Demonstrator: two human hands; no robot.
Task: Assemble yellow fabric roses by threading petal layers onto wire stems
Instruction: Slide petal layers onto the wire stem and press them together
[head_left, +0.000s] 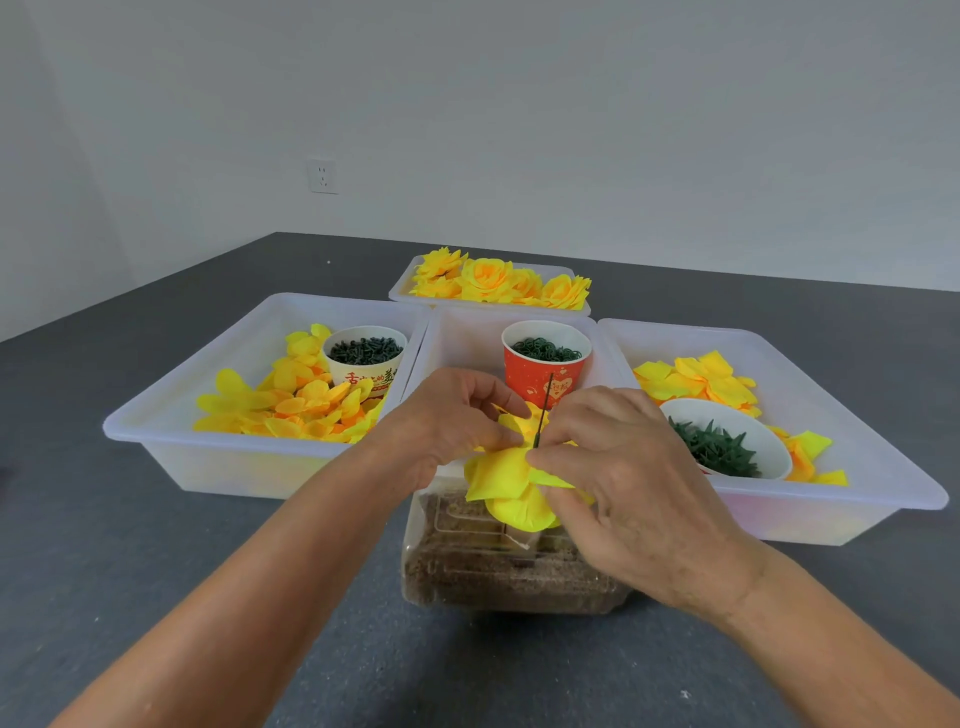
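Between hands (519, 447): yellow petal layers (511, 486) bunched on dark wire stem (543, 415).

Soft, even, bright indoor light, faint shadows, wide-angle bowing toward the edges

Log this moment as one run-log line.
step: threading petals | left hand: pinches petal layer | right hand: pinches petal layer at wire stem | finished roses: far tray
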